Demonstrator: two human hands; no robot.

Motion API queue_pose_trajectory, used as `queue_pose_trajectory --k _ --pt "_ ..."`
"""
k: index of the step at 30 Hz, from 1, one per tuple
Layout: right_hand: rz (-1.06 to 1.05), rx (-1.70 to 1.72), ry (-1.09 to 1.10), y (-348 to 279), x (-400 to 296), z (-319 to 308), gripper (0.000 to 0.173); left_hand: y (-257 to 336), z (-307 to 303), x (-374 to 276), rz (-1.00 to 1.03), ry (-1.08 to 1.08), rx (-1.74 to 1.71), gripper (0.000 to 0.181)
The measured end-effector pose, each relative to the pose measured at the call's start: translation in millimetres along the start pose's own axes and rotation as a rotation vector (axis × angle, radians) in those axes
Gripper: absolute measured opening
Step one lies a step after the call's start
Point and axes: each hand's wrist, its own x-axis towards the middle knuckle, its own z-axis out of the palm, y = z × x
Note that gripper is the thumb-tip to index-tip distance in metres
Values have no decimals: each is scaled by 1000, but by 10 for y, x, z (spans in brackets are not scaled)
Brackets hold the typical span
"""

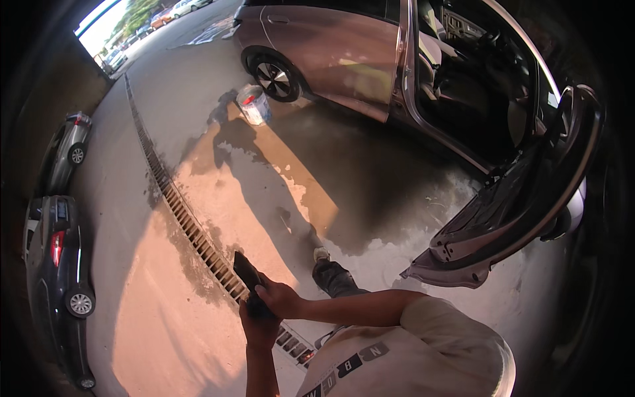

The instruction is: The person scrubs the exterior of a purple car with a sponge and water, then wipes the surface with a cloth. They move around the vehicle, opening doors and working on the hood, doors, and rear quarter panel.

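A dark, flat, elongated object (246, 270) is held in front of my body; exactly what it is cannot be made out. My right hand (279, 297) grips it from the side, with the thumb along its face. Below, my left hand (260, 325) is closed around its lower, blurred black part (257, 306). Both hands are close together above a slatted floor drain (203, 243). One of my shoes (321, 254) shows on the concrete floor beyond my right forearm.
A brownish car (327, 54) with its front door (506, 213) wide open stands to the right. Beside its rear wheel (274, 79) sits a paint-stained bucket (254, 105) containing something red. Wet patches (367, 188) darken the floor. Dark (54, 258) and grey (67, 149) cars line the left.
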Motion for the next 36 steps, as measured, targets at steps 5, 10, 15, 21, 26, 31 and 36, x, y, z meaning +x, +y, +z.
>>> queue_pose_trajectory --k 5,10,15,21,26,31,36 --pt "-7 24 1 -85 1501 -427 57 764 152 1427 79 54 10 55" --pt "-30 208 -84 -565 2807 -1002 57 1599 151 2387 79 171 -30 54" --pt "-40 503 -32 -330 4189 -1357 55 2361 275 3449 56 178 -31 54" --pt "65 312 257 -302 5794 -2437 48 3377 -18 5072 -10 306 -14 47" --pt "204 169 784 444 6942 -3435 42 4433 -231 6702 -131 224 63 41" --pt "784 -336 1171 1758 6764 -4425 32 5425 54 8483 -204 161 407 33" --pt "1211 -336 1363 2658 6118 -4467 35 5947 109 10535 -225 264 758 24"
